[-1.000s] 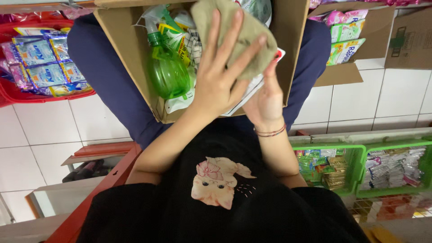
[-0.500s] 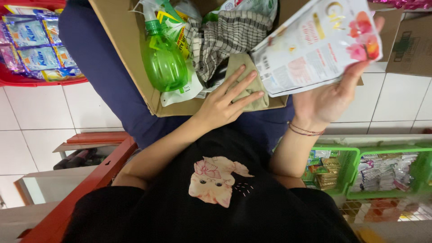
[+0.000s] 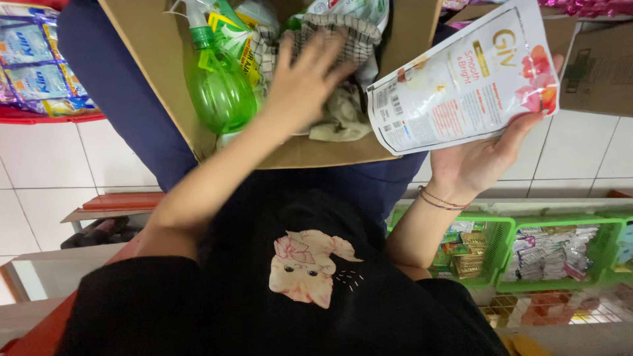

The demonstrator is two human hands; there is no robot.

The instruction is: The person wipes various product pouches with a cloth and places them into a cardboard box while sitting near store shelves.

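Left fingers: spread apart, blurred with motion, laid flat on a checked cloth inside the cardboard box. They press rather than grip. The left hand sits over the middle of the box, with a crumpled beige cloth just near of it and a green spray bottle to its left.

Right hand: palm up, fingers clamped on the near edge of a white refill pouch. The pouch is held clear of the box, at its right side, with its printed face towards the camera.

Step, as judged: sorting the box contents, one item taken out and the left hand working among the cloths. A further move calls for a proper grip, since the open palm only shifts fabric.

Against 0.5 s ago: the left hand has gone from the beige cloth farther in, onto the checked cloth. The pouch stays out at the right, in the same grip.
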